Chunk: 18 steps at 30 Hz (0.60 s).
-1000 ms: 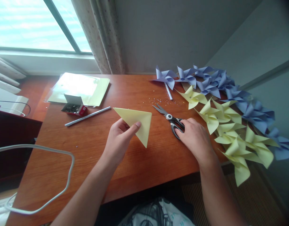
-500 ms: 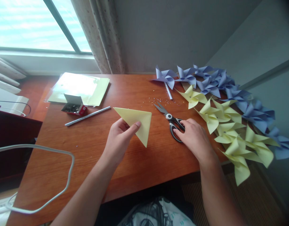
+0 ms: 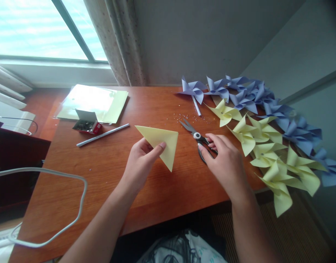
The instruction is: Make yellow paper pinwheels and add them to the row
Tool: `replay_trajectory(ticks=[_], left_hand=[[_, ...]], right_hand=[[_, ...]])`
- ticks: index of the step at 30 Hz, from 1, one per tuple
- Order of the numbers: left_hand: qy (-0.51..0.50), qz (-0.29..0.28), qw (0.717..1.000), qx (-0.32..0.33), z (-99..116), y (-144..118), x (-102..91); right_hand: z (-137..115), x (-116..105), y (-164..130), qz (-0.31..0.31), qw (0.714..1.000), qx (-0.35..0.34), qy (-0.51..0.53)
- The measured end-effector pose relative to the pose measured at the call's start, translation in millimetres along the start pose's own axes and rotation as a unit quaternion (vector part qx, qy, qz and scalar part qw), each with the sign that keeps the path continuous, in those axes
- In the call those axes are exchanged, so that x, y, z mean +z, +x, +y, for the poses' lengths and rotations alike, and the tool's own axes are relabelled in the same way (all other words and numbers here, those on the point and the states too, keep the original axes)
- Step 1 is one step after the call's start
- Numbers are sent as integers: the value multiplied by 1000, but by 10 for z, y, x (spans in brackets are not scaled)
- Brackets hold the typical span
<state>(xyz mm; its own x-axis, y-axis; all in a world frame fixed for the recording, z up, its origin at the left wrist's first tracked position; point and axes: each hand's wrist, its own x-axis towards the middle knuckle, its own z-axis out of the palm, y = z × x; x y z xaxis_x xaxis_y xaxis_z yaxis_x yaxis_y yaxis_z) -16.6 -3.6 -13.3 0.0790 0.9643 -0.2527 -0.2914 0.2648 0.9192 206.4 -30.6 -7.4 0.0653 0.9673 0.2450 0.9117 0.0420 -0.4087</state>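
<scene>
A piece of yellow paper folded into a triangle is pinched in my left hand, thumb on top and fingers underneath. It is held above the table, one point toward me. To its right, a pair of scissors with black handles lies with its blades slightly apart, pointing away to the left. My right hand is over the handles, with the thumb on the near loop and the fingers curled around the far one. Part of the handles is hidden beneath the hand.
Yellow pinwheels and purple pinwheels crowd the table's right side. At the left are a paper stick, an open red box of small dark items and yellow sheets. A white cable loops nearby. Tiny bits lie beyond the scissors.
My right hand has shifted up and left along the scissors' handles, its thumb and fingers now around them. The folded paper in my left hand stays nearly in place.
</scene>
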Motion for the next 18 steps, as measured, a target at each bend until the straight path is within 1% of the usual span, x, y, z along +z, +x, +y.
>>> replay_trajectory(ticks=[3, 6, 8, 12, 18], left_hand=[[4, -3, 1000, -1, -16, 6, 13], [15, 1, 1000, 1, -30, 9, 30], [24, -4, 1000, 1, -41, 9, 41], [29, -31, 999, 1, -71, 4, 62], [19, -83, 996, 7, -92, -2, 85]], right_hand=[[-279, 63, -83, 22, 995, -56, 79], [-508, 161, -149, 2, 991, -83, 103], [-595, 227, -170, -11, 991, -83, 106], [-635, 314, -174, -29, 993, -67, 96], [-582, 329, -178, -41, 991, -54, 112]])
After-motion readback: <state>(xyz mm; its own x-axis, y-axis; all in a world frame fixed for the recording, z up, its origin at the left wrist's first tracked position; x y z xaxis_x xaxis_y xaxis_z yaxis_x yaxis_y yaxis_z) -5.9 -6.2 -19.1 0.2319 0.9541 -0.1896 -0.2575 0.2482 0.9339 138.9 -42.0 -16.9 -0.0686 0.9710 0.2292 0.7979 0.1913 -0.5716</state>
